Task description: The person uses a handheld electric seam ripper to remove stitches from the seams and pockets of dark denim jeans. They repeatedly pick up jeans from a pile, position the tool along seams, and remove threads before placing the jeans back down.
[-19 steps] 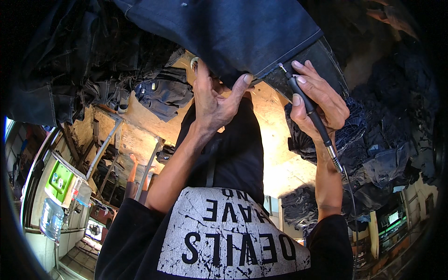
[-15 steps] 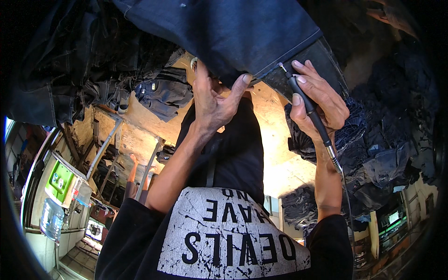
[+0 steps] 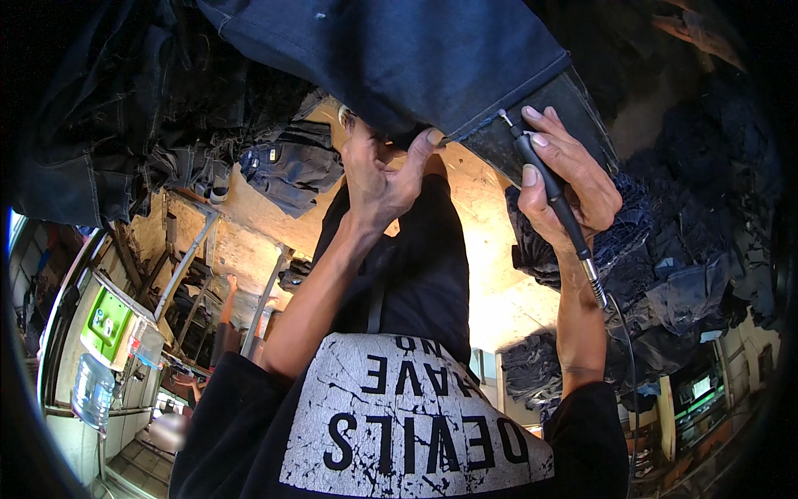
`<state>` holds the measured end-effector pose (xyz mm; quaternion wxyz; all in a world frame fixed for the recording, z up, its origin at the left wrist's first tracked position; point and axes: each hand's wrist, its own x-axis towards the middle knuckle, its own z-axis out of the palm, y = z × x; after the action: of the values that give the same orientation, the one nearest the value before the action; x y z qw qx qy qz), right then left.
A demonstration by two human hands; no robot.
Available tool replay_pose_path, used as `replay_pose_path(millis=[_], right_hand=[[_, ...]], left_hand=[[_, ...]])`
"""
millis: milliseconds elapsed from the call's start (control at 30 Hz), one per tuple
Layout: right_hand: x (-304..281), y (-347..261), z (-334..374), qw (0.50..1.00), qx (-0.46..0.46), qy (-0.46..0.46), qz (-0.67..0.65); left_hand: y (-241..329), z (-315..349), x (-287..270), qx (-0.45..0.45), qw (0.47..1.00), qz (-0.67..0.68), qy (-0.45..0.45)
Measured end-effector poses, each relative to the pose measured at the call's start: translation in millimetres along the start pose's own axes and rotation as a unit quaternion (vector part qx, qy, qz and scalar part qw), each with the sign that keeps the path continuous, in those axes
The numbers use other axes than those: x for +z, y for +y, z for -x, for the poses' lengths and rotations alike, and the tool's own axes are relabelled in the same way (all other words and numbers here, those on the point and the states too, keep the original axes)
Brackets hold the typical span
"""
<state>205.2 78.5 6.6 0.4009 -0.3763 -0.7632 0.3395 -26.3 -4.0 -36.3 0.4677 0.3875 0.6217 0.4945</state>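
Note:
A dark blue denim garment leg (image 3: 432, 71) with a stitched hem lies stretched over a flat dark board (image 3: 568, 115), whose corner sticks out past the hem. My left hand (image 3: 384, 179) grips the near edge of the denim, thumb at the hem's corner and fingers partly hidden under the cloth. In my right hand (image 3: 582, 179) is a slim black rotary grinder handpiece (image 3: 549, 176), held like a pen. Its small pale tip (image 3: 503, 113) is at the hem edge; whether it touches the cloth I cannot tell. A thin cable hangs from its spring end.
Heaped dark jeans (image 3: 657, 258) lie at the right, and more dark garments (image 3: 158, 125) hang at the left. A folded pair of jeans (image 3: 291, 166) rests on the floor. At the lower left are a water bottle (image 3: 93, 387), a green tray (image 3: 108, 320) and a co-worker's arm (image 3: 226, 312).
Both my hands and the denim stay almost in place, the handpiece tip still beside the hem. Its cable now bows outward to the right. The co-worker at the left has shifted an arm.

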Motion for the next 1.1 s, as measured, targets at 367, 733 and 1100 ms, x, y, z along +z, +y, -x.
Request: replay_pose_path(millis=[367, 733, 1100], right_hand=[[-9.0, 8.6, 2.7, 0.999, -0.025, -0.044, -0.018], [-6.1, 4.5, 1.1, 0.996, -0.034, -0.086, -0.013], [-6.0, 4.7, 0.3, 0.997, -0.037, -0.075, 0.0]], left_hand=[[-23.7, -15.0, 13.7, 0.032, 0.987, -0.141, 0.064], [-28.3, -18.4, 17.8, 0.069, 0.977, -0.187, 0.076], [-28.7, -20.2, 21.6, 0.061, 0.974, -0.199, 0.086]])
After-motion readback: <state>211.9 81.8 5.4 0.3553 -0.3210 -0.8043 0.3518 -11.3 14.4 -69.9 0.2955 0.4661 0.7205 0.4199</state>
